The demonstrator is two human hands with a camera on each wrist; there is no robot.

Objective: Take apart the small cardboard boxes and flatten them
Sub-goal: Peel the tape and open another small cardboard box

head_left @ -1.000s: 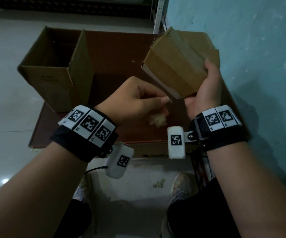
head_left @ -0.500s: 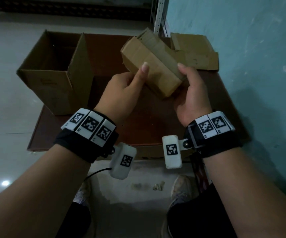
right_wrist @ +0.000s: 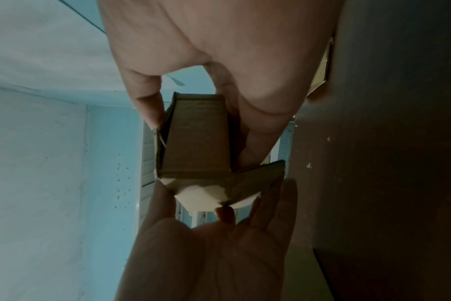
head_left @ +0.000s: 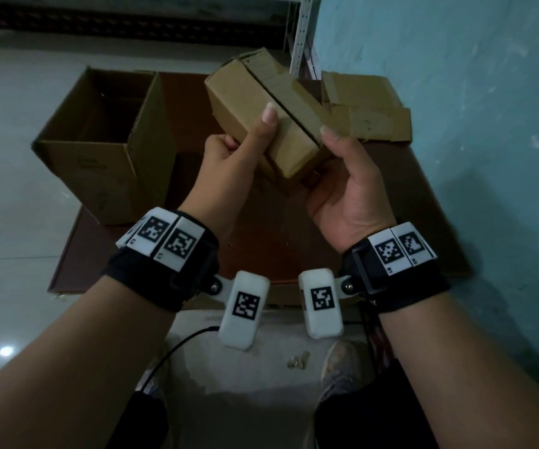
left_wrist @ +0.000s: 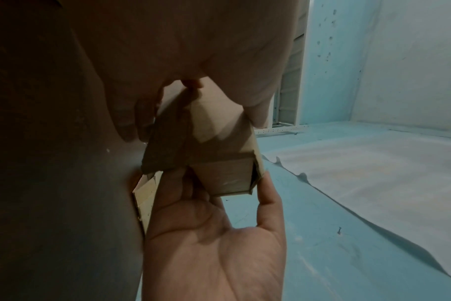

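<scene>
Gripping small box (head_left: pixel 263 115); both hands (head_left: pixel 294 176)

A low reddish-brown table (head_left: pixel 294 247) stands against the teal wall; an open, upright cardboard box (head_left: pixel 106 150) sits at its left edge; flattened cardboard pieces (head_left: pixel 368 111) lie at its far right corner, well apart from it.

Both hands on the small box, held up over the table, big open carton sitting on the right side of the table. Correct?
Not quite. The big open carton sits on the left side of the table, as the head view shows. The rest holds: left hand and right hand both hold the small box up over the table.
</scene>
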